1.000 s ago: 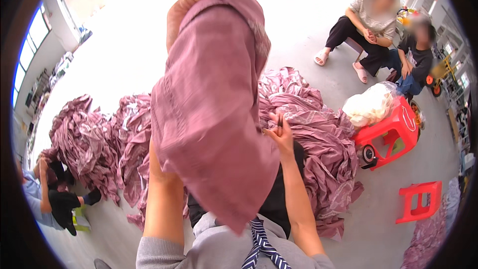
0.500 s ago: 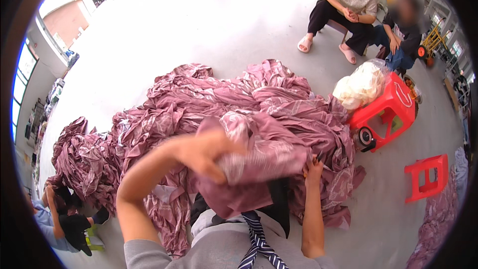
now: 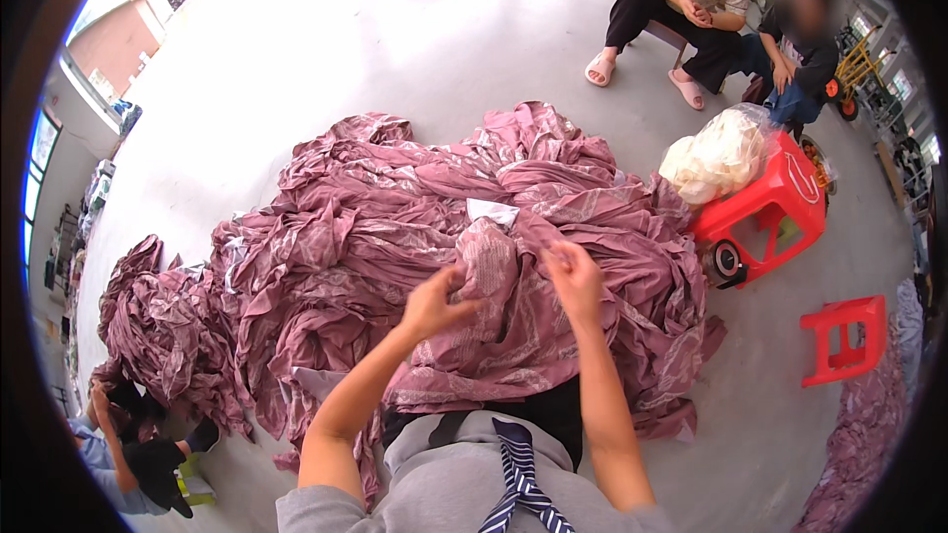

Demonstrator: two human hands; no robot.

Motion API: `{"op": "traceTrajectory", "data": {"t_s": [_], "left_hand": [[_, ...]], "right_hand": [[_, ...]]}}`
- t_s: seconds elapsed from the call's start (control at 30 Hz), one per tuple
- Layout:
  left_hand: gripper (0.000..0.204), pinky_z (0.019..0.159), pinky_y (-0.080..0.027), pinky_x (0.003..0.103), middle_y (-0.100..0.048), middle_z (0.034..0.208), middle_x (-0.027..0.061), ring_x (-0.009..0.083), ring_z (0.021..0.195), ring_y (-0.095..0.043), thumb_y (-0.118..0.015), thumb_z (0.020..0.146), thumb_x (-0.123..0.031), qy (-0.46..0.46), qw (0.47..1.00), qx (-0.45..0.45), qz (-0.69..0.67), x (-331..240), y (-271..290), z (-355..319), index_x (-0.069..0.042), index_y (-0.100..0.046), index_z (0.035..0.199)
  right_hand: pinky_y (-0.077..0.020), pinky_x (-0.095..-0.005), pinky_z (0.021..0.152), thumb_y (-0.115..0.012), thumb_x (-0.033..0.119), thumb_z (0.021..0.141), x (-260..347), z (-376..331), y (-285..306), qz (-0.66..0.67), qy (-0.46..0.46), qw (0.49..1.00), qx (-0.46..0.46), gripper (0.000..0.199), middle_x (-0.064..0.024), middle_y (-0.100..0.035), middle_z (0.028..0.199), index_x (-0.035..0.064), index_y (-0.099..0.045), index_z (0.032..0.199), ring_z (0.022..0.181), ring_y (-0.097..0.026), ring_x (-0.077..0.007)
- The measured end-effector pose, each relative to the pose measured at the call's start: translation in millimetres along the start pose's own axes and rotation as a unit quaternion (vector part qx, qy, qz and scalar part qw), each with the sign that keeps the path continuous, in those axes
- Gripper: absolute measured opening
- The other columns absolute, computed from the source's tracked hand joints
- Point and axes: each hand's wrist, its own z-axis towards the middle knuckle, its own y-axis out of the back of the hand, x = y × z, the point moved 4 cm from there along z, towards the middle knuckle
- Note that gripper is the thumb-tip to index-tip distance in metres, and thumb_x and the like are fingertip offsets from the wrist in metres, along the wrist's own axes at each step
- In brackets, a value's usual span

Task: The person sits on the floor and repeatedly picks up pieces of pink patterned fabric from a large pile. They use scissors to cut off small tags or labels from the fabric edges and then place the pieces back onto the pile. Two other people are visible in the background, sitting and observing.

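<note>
Both hands, left hand point(image 3: 432, 304) and right hand point(image 3: 573, 276), fingers pinching the mauve cloth point(image 3: 494, 326) atop the fabric heap point(image 3: 395, 227); red toy car point(image 3: 765, 217), red stool point(image 3: 844, 341) close right.

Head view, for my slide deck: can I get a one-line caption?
Both hands, left hand and right hand, pinch mauve patterned cloth over a large fabric heap on the floor.

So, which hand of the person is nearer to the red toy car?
Right. The right hand grips the mauve cloth closer to the red toy car; the left hand pinches the cloth farther left.
</note>
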Motion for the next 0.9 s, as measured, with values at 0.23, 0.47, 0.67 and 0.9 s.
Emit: {"op": "traceTrajectory", "data": {"t_s": [0.23, 0.47, 0.67, 0.9], "left_hand": [[0.031, 0.058, -0.048, 0.038, -0.056, 0.064, 0.0201, 0.0356, 0.061, -0.062, -0.067, 0.071, -0.015, -0.042, 0.988, 0.125, -0.078, -33, 8, -41, -0.004, -0.061, 0.100], [0.023, 0.058, -0.042, 0.024, -0.056, 0.067, 0.0031, 0.0083, 0.062, -0.052, -0.061, 0.061, 0.004, -0.007, 0.973, -0.038, -0.226, -49, 109, -35, -0.001, -0.061, 0.083], [0.066, 0.083, -0.045, 0.040, -0.062, 0.104, 0.0124, 0.0300, 0.098, -0.059, -0.078, 0.061, -0.026, 0.055, 0.887, 0.264, 0.375, 40, 88, -77, -0.012, -0.055, 0.121], [0.038, 0.080, -0.048, 0.039, -0.062, 0.100, 0.0115, 0.0297, 0.093, -0.058, -0.078, 0.068, -0.017, -0.177, 0.984, 0.026, -0.021, -88, 36, -8, -0.004, -0.064, 0.101]], "right_hand": [[-0.0477, -0.0363, 0.059, -0.071, 0.028, 0.076, -56, 32, -45, -0.180, -0.030, 0.967, 0.178, 0.028, -0.0077, -0.066, 0.072, 0.0013, -0.063, 0.082, 0.064, -0.063, -0.0235], [-0.0471, -0.0229, 0.071, -0.063, 0.010, 0.087, 61, -21, 54, 0.425, -0.043, 0.895, -0.127, 0.008, 0.0007, -0.061, 0.086, 0.0063, -0.059, 0.092, 0.075, -0.058, -0.0073], [-0.0364, -0.0165, 0.058, -0.068, 0.010, 0.086, -21, -90, 67, 0.337, -0.172, 0.923, -0.078, 0.012, 0.0077, -0.053, 0.076, 0.0045, -0.059, 0.092, 0.064, -0.046, -0.0005], [-0.0352, -0.0165, 0.056, -0.067, 0.008, 0.086, -2, -103, 70, 0.214, -0.147, 0.965, -0.035, 0.014, 0.0061, -0.054, 0.076, 0.0034, -0.056, 0.092, 0.063, -0.046, -0.0011]]}}
